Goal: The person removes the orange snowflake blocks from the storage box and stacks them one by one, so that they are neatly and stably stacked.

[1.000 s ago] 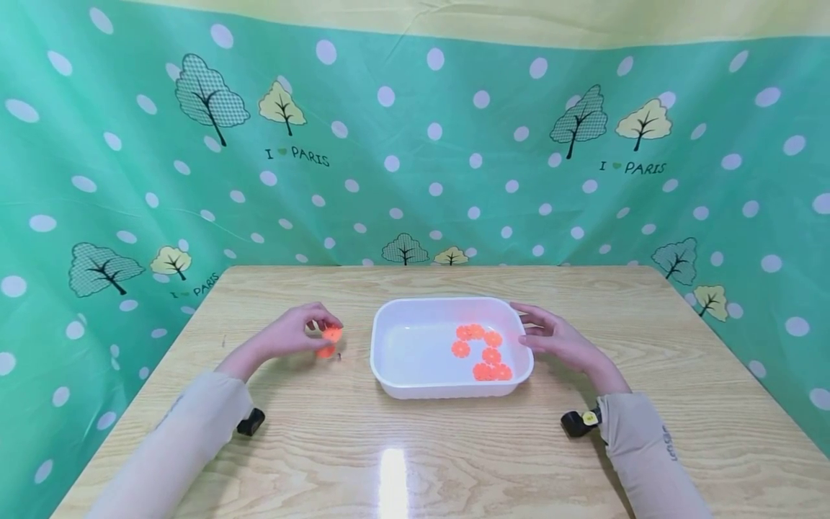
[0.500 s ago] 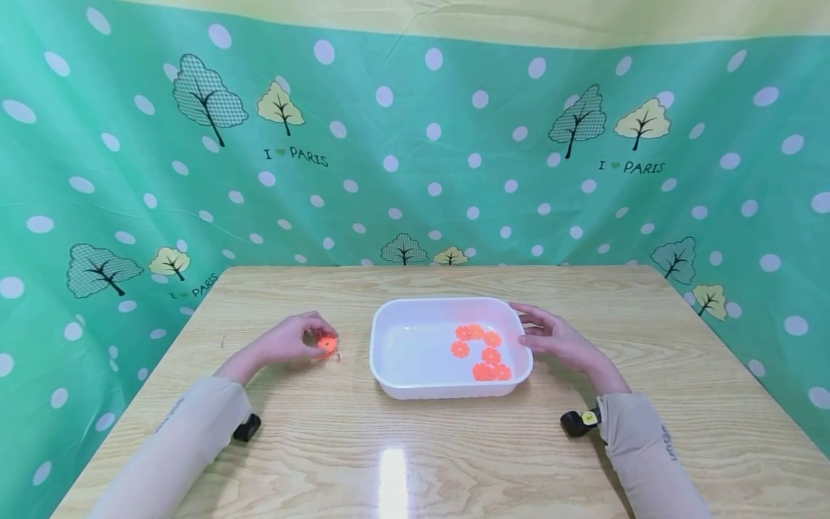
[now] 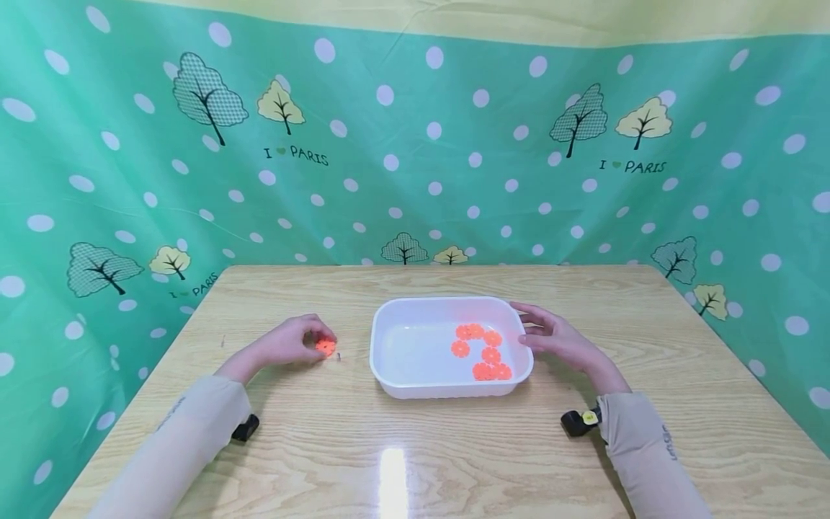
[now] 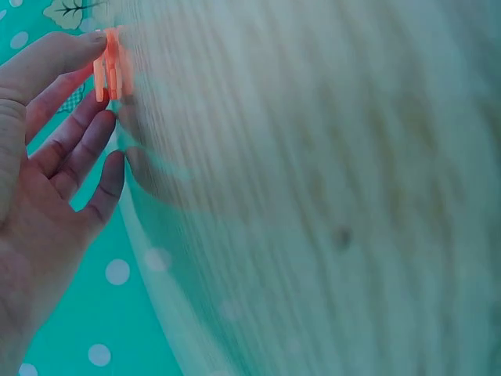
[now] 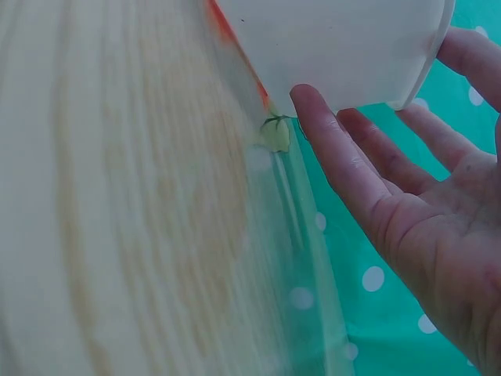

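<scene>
My left hand (image 3: 290, 342), left of the white plastic tub (image 3: 433, 390), pinches orange flower-shaped plastic discs (image 3: 326, 347) between thumb and fingers. Edge-on in the left wrist view, these discs (image 4: 111, 66) stand side by side, close at the tabletop. Several more such discs (image 3: 491, 356) lie inside the tub, toward its right end. At that end my right hand (image 3: 563, 342) rests against the tub with fairly straight fingers. Its thumb touches the tub's outer wall (image 5: 344, 51) in the right wrist view, while the other fingers reach along the wall and rim.
A tiny dark speck (image 3: 338, 357) lies on the wood-grain table (image 3: 311, 461) just right of the left hand. A green dotted cloth (image 3: 415, 166) hangs behind the table and along its sides. Both wrists wear small black cameras.
My left hand has lowered slightly; the orange discs, seen apart one above the other at first, now overlap in its pinch. The right hand and the tub stay put.
</scene>
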`<state>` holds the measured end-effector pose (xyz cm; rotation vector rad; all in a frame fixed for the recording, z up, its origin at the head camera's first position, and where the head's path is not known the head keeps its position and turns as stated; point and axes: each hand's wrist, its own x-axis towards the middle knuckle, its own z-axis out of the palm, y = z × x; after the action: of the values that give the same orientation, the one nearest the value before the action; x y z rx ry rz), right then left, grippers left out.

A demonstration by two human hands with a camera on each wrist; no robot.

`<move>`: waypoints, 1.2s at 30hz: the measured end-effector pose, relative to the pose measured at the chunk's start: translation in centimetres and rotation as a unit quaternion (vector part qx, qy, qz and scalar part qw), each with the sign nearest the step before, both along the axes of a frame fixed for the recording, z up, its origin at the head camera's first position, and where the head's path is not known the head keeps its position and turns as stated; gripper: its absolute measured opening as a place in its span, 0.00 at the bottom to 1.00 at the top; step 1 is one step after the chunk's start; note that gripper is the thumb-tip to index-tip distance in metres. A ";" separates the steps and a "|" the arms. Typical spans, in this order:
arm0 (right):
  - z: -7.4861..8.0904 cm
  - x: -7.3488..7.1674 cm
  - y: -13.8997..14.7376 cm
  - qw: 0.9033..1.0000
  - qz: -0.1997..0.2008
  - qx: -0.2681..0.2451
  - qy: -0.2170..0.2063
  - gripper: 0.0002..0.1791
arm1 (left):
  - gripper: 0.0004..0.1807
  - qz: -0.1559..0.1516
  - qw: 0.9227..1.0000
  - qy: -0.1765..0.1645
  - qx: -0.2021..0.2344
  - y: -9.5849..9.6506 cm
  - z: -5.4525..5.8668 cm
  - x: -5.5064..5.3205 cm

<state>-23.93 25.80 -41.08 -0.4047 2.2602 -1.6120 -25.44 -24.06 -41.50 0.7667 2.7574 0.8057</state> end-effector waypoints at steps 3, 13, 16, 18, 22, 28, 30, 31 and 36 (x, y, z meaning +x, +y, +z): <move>0.1 0.0 0.0 1.000 0.004 0.004 0.003 0.37 | 0.16 -0.002 1.000 0.001 -0.004 0.0 0.0 0.0; 0.2 0.1 -0.1 1.000 0.000 0.007 0.009 0.36 | 0.14 -0.011 1.000 0.000 0.000 -0.1 0.1 0.0; 0.3 0.1 -0.2 1.000 -0.001 0.006 0.009 0.36 | 0.14 -0.013 1.000 -0.001 0.001 -0.1 0.1 0.0; 0.3 0.1 -0.2 1.000 -0.001 0.006 0.009 0.36 | 0.14 -0.011 1.000 -0.003 0.003 -0.1 0.1 0.0; 0.2 0.1 -0.1 1.000 -0.002 0.005 0.010 0.36 | 0.16 -0.011 1.000 -0.006 0.007 0.0 0.1 0.0; 0.3 0.1 -0.1 1.000 0.000 0.004 0.010 0.36 | 0.16 -0.011 1.000 -0.010 0.008 0.1 0.4 0.0; 0.2 0.1 -0.1 1.000 0.000 0.004 0.009 0.36 | 0.15 -0.008 1.000 -0.011 0.011 0.1 0.6 0.0; 0.2 0.1 0.0 1.000 0.000 0.004 0.009 0.36 | 0.15 -0.006 1.000 -0.011 0.013 0.2 0.7 0.0; 0.1 0.0 0.0 1.000 0.000 0.004 0.008 0.36 | 0.16 -0.003 1.000 0.000 0.013 0.4 1.4 -0.2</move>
<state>-23.88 25.82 -41.03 -0.4166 2.2788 -1.6040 -25.68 -23.64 -40.12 0.7791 2.7497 0.8410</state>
